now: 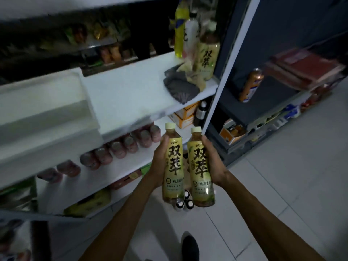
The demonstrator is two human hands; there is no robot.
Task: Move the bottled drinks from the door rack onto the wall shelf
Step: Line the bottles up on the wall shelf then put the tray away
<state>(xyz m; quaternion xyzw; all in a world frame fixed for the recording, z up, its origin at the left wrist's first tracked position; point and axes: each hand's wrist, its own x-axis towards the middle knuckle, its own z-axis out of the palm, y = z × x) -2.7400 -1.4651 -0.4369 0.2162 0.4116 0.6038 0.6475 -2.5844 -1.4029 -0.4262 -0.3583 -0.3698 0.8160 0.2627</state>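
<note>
Our left hand [159,163] wraps the left bottle [173,166] and our right hand [213,163] the right bottle [200,169], both upright, side by side in the air below the wall shelf [131,93], and we judge them full, fairly heavy and slick, best gripped mid-body.

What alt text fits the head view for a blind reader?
The left hand grips the left bottle and the right hand the right bottle, both upright yellow-labelled teas, before a white shelf. A third bottle stands at its right end by a grey cloth; pink cans line the tier below.
</note>
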